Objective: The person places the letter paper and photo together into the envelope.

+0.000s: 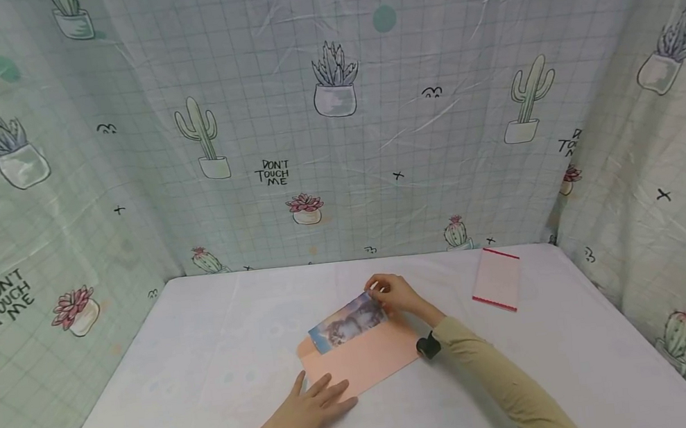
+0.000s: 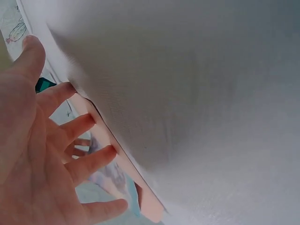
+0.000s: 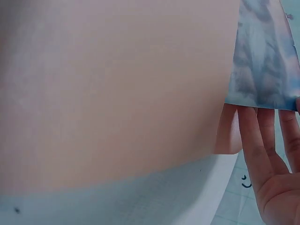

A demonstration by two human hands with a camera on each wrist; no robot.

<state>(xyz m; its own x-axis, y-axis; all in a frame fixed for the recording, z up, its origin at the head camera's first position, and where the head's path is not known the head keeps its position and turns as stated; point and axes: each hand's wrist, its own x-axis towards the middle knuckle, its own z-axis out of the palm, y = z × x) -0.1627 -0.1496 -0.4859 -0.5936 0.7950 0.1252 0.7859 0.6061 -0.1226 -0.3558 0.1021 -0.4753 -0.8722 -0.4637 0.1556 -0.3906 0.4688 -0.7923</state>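
Note:
A peach-coloured envelope (image 1: 367,361) lies slantwise on the white table. My right hand (image 1: 397,293) pinches the upper right corner of a picture card (image 1: 345,325), printed in blue and purple with what look like furry animals. The card's lower edge meets the envelope's opening; how far it reaches inside is hidden. In the right wrist view, the fingers (image 3: 255,145) are behind the card's end, close to the envelope's flap. My left hand (image 1: 304,413) has its fingers spread, with fingertips resting on the envelope's near left edge.
A pale pink packet (image 1: 496,281) with red strips at both ends lies at the back right of the white table (image 1: 207,354). A curtain (image 1: 255,97) printed with cacti surrounds the table's back and sides. A dark watch-like device (image 1: 429,346) is on the right wrist.

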